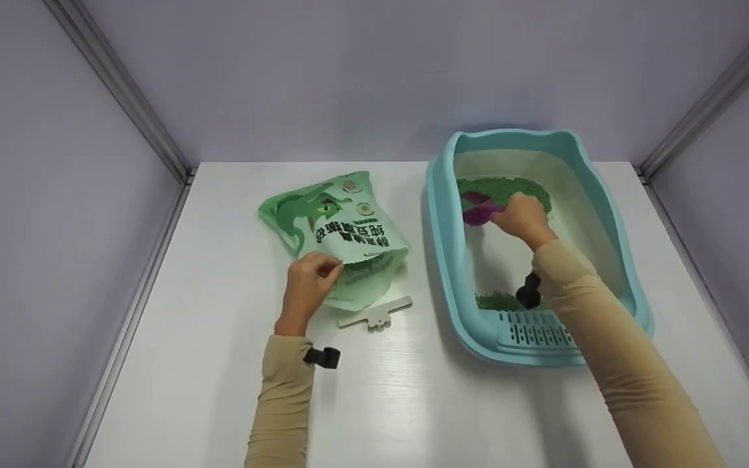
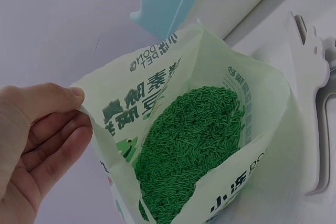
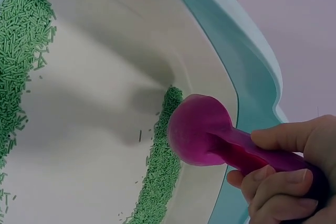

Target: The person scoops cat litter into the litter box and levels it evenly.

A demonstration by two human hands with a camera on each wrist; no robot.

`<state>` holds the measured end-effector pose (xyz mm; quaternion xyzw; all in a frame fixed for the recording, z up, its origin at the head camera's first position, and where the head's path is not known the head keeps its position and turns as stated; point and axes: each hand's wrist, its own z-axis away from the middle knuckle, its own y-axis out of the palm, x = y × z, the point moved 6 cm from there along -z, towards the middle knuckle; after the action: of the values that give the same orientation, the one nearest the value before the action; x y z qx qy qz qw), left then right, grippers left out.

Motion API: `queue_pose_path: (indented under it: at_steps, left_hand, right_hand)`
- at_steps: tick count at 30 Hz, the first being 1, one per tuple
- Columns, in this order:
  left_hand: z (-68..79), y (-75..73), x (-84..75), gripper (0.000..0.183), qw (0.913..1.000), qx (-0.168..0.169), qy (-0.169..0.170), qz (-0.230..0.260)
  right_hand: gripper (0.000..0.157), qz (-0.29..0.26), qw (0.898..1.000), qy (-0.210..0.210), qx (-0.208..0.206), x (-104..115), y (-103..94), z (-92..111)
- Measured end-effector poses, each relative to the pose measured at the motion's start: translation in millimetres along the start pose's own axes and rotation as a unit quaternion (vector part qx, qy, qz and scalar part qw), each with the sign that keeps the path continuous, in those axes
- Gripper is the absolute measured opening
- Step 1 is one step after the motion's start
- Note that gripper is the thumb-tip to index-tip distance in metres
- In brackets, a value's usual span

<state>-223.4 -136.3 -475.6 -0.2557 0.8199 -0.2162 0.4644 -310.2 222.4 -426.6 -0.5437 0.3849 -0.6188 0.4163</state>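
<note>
My left hand (image 1: 309, 286) pinches the edge of an opened bag of cat litter (image 1: 355, 227), which lies on the table. In the left wrist view the bag's mouth gapes and shows green pellets (image 2: 191, 145) inside. My right hand (image 1: 523, 218) grips the handle of a purple scoop (image 3: 202, 129) inside the blue litter box (image 1: 443, 227). Tilted, the scoop shows its rounded underside in the right wrist view, so its contents are hidden there. Green litter (image 1: 517, 186) covers the box's far end, and more lies by the near grate; bare pale floor shows between.
A white sealing clip (image 1: 376, 314) lies on the white table (image 1: 218, 260) just in front of the bag. The litter box stands right of the bag, with a slotted step (image 1: 537, 331) at its near end. Pale walls (image 1: 348, 78) enclose the back and both sides.
</note>
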Motion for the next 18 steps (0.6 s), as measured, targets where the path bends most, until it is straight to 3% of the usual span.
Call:
queue_pose_path:
  at_steps: [3, 9, 15, 18]
  left_hand:
    - [0.1, 0.7, 0.8, 0.004, 1.0000, 0.002, -0.002, 0.003]
    - [-0.1, 1.7, 2.7, 0.005, 1.0000, 0.003, -0.007, 0.004]
    - [-0.5, 1.6, 2.7, 0.005, 1.0000, -0.002, -0.006, 0.003]
    - [-0.2, 2.4, 3.3, 0.005, 1.0000, 0.000, -0.006, 0.004]
  right_hand:
    - [0.034, 0.000, 1.000, 0.012, -0.019, -3, -3.6, -1]
    - [0.050, 0.002, 0.999, 0.033, -0.022, -15, -8.5, -1]
    - [0.035, 0.002, 0.999, 0.046, -0.027, -31, -14.5, 2]
    - [0.036, 0.003, 0.998, 0.042, -0.041, -38, -17.6, 2]
